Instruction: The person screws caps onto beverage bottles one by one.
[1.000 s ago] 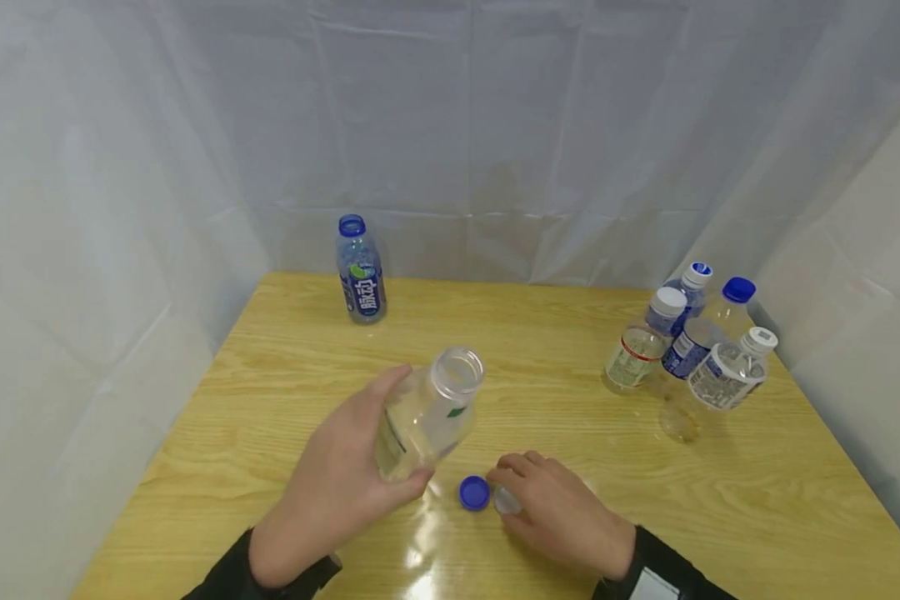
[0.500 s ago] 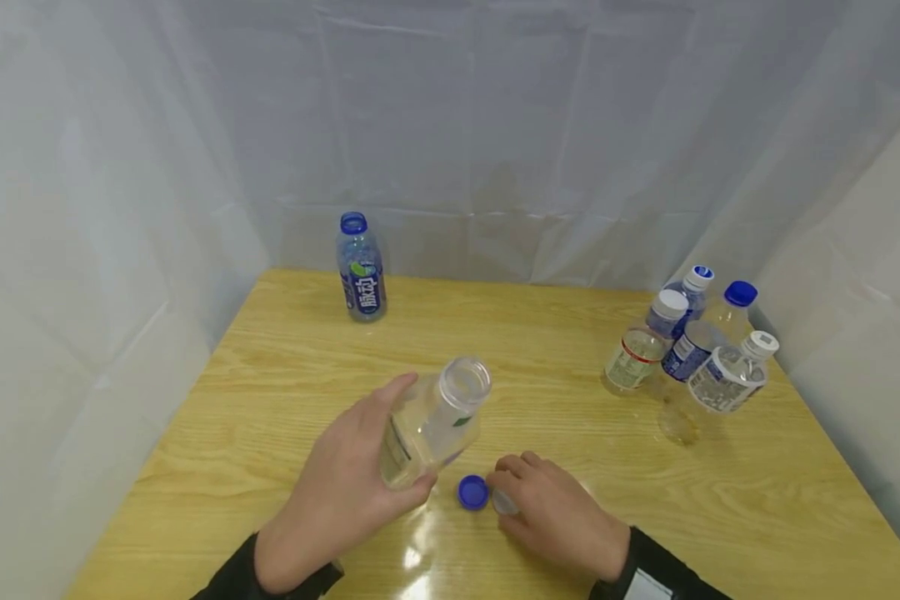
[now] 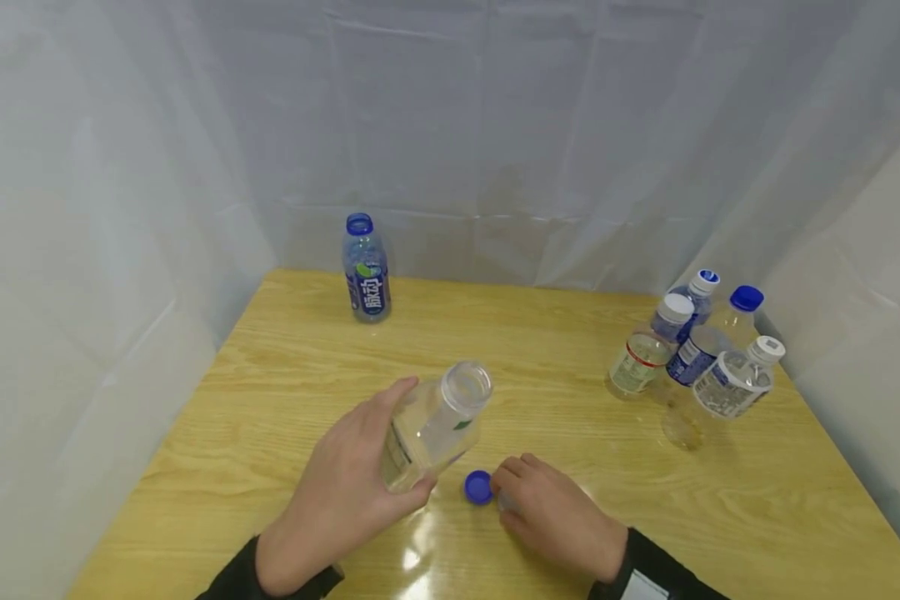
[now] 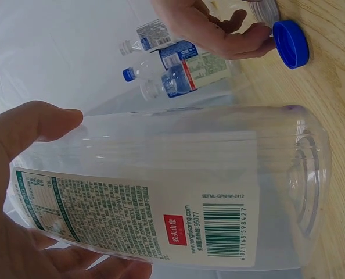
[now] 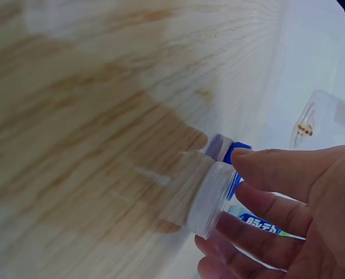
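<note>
In the head view my left hand (image 3: 356, 479) grips an uncapped clear plastic bottle (image 3: 431, 433) around its body, the mouth tilted up and away to the right. The left wrist view shows the printed label of this bottle (image 4: 213, 203) and its bare base. My right hand (image 3: 555, 512) is low over the tabletop, thumb and fingers around a translucent white bottle cap (image 5: 210, 200). That cap is mostly hidden under the hand in the head view. Right beside it lies a blue bottle cap (image 3: 478, 487), hollow side up, close to my right fingertips.
An uncapped blue bottle (image 3: 367, 279) stands at the back left of the wooden table (image 3: 270, 400). Several capped bottles stand together at the right, among them one with a red-lined label (image 3: 637, 362) and one with a blue cap (image 3: 746, 298). Pale sheeting (image 3: 457, 142) surrounds the table.
My left hand and the clear bottle have shifted slightly right and nearer. My right fingers now cover more of the white cap. The other bottles stand as before.
</note>
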`<action>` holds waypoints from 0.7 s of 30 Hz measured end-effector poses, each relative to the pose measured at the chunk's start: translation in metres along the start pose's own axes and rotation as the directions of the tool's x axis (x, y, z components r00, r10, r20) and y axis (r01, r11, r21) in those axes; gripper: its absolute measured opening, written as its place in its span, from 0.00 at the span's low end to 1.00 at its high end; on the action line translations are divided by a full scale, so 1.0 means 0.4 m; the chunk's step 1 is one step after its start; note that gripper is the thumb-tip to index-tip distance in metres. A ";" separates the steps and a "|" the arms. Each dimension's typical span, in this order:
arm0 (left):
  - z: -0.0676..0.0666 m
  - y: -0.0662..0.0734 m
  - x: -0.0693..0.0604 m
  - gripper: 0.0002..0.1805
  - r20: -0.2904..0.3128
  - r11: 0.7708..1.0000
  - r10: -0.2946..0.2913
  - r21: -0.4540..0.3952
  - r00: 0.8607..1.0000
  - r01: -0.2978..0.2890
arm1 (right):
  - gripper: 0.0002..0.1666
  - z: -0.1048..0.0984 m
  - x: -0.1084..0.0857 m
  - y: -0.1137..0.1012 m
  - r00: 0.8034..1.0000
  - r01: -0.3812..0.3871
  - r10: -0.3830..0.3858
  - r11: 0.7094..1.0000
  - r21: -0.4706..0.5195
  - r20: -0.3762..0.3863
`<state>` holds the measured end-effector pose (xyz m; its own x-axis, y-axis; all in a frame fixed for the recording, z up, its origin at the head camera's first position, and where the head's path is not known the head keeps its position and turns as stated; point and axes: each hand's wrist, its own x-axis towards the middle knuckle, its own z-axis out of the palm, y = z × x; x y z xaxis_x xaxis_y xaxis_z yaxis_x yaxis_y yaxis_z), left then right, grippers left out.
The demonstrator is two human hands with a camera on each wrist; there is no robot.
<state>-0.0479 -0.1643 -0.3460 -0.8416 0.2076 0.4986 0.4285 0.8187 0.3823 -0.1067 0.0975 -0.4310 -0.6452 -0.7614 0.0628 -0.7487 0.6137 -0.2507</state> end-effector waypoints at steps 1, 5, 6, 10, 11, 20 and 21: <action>0.000 -0.001 0.000 0.60 0.000 1.000 0.001 0.001 1.000 -0.001 | 0.11 0.000 0.000 -0.001 1.000 -0.006 0.006 1.000 0.004 -0.002; 0.002 -0.003 -0.003 0.60 -0.001 1.000 0.003 0.008 1.000 -0.003 | 0.14 0.002 -0.003 -0.003 0.999 -0.041 0.041 0.999 0.030 -0.001; 0.002 -0.004 -0.004 0.60 -0.001 1.000 0.004 0.010 1.000 -0.004 | 0.15 0.001 -0.005 -0.004 0.999 -0.049 0.049 0.998 0.035 -0.002; 0.005 -0.003 -0.007 0.60 -0.001 1.000 0.004 0.022 1.000 -0.004 | 0.21 -0.002 -0.014 -0.004 0.997 -0.077 0.078 0.996 0.043 -0.019; 0.005 -0.003 -0.007 0.60 -0.001 1.000 0.003 0.025 1.000 -0.003 | 0.21 -0.004 -0.016 -0.004 0.996 -0.085 0.086 0.995 0.046 -0.023; 0.010 0.001 -0.010 0.59 -0.002 0.999 0.010 0.041 1.000 -0.010 | 0.18 -0.049 -0.028 -0.005 0.986 -0.092 0.094 0.996 0.017 -0.140; 0.011 0.002 -0.010 0.59 -0.001 0.999 0.010 0.041 1.000 -0.010 | 0.18 -0.058 -0.029 -0.006 0.984 -0.093 0.094 0.996 0.019 -0.149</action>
<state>-0.0456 -0.1621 -0.3511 -0.8372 0.2153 0.5028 0.4230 0.8377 0.3456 -0.1010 0.1094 -0.4088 -0.7285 -0.6605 0.1817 -0.6826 0.6776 -0.2737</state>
